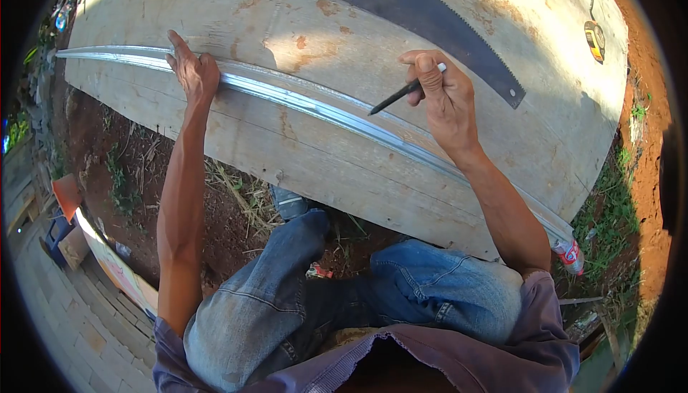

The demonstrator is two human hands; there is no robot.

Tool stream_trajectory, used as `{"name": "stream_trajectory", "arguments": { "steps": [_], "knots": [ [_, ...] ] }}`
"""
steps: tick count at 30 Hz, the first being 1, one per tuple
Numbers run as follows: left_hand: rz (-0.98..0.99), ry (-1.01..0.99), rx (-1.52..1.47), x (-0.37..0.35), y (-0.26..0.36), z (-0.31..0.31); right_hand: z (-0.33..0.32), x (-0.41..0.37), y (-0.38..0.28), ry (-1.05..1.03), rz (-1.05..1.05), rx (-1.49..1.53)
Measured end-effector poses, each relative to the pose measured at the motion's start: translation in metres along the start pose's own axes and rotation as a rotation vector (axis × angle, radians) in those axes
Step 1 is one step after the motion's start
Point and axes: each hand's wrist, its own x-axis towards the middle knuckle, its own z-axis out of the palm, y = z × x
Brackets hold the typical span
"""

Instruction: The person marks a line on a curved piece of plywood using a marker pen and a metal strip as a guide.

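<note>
Head view before me, I'd steady the metal strip point(308, 106), running upper left to lower right, under the left hand point(192, 74) (whether it grips, I cannot tell) and angle the marker point(393, 97), pinched in the right hand point(450, 102), lightly.

From where I stand, no words or numbers can be read. The plastic bottle point(573, 258) wears a red label with pale marks, perhaps lettering; any print on the yellow-and-black tape measure point(594, 40) is too small.
</note>
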Motion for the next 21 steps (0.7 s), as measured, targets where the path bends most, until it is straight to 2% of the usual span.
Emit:
{"name": "stream_trajectory", "arguments": {
  "steps": [2,16,21],
  "knots": [
    [-0.018,-0.012,0.002,0.000,0.000,0.000,0.014,-0.002,0.003,0.048,-0.082,0.276],
    [-0.039,-0.041,0.024,-0.001,0.001,-0.002,0.019,-0.007,0.021,-0.052,-0.122,0.126],
    [0.013,-0.019,0.063,-0.002,-0.008,0.006,-0.010,-0.021,0.025,-0.059,-0.136,0.033]
  ]
}}
